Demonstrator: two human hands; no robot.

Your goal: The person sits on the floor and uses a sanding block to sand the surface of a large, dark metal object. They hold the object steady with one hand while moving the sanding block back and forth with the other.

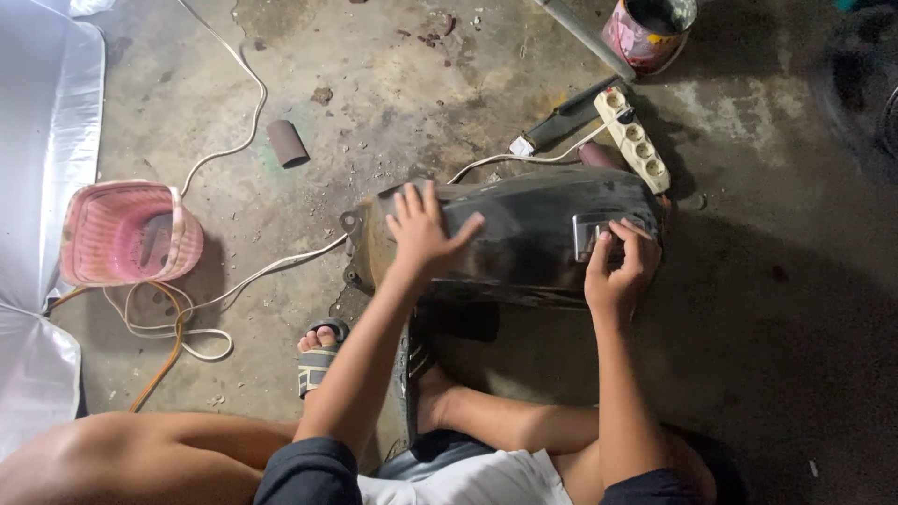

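Hands at work on a dark, curved body panel (pixel 524 248) that lies on a stained concrete floor (pixel 393 103): the left hand (pixel 423 232) rests flat and open on the panel's upper surface, fingers spread, near its left end. The right hand (pixel 619 271) is curled closed around a small grey sanding block (pixel 591 232), pressing it against the panel near its right end. The person sits on the floor with knees drawn up, one foot in a striped sandal (pixel 318 360) just below the panel's left end.

Just behind the panel, a white power strip (pixel 632 140) lies at an angle, its white cable (pixel 234 290) trailing left across the floor and looping beside an orange cord (pixel 168 360). A pink plastic basket (pixel 126 234) sits well to the left, beside a sheet of silvery material (pixel 42 187) at the frame's edge. A small brown roll, seemingly of abrasive paper (pixel 287 143), lies apart on the floor, and a paint-smeared tin (pixel 648 33) stands at the top edge, next to a grey pipe (pixel 585 37).
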